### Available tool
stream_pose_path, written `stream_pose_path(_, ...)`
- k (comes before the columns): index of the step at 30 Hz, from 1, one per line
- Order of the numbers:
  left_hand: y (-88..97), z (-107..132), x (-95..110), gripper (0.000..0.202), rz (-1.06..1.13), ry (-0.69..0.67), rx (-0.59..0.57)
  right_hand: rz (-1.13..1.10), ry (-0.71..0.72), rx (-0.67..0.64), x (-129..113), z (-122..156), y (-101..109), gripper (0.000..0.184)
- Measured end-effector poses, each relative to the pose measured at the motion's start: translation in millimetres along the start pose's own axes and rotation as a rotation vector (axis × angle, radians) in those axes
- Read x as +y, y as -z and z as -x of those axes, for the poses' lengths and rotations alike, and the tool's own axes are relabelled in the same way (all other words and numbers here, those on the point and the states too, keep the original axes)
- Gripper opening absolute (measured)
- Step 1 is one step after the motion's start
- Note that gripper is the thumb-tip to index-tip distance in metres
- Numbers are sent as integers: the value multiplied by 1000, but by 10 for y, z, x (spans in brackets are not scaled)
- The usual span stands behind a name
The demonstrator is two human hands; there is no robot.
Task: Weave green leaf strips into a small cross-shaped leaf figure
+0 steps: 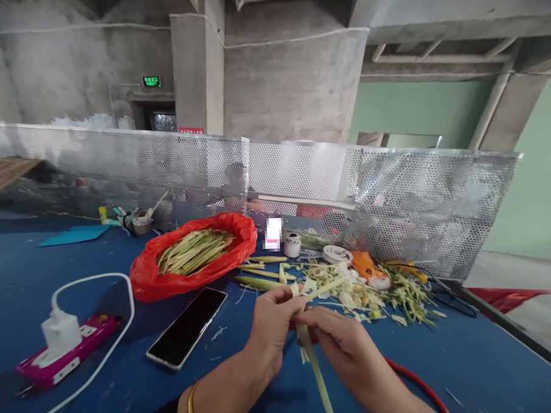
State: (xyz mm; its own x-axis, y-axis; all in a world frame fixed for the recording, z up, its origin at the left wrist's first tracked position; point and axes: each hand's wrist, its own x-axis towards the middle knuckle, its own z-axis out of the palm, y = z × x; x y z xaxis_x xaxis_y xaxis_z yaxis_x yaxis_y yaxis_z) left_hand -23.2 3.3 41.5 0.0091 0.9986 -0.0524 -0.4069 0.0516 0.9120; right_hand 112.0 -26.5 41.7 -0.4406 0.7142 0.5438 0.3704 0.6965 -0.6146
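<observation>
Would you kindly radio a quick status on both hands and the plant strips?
Left hand and right hand close together, pinching pale plant strips. Plant scraps scattered beyond. Phone apart, to the left. Nothing seen blocking them.

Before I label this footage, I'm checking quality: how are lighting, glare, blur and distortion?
Head view: diffuse light, pale sheen on the perforated panel; head view, centre: a bright white patch, pixelated; head view, foreground: left hand and right hand fairly clear; head view, edges: wide-angle stretching.

Leaf strips (pixel 316 369) | pale green, narrow — middle hidden by grip | above counter (pixel 104 250) — one end toward right edge, long tail slanting toward near edge
</observation>
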Motion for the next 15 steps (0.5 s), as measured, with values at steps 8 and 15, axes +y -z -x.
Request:
stream_pose_path(8, -52, 90, 23, 27, -150, 16, -161, 302, 55, 168, -39, -12, 198, 19)
stream_pose_path(15, -61, 146, 50, 20, -275, 41, -346, 372, -208, 234, 110, -46, 270, 22)
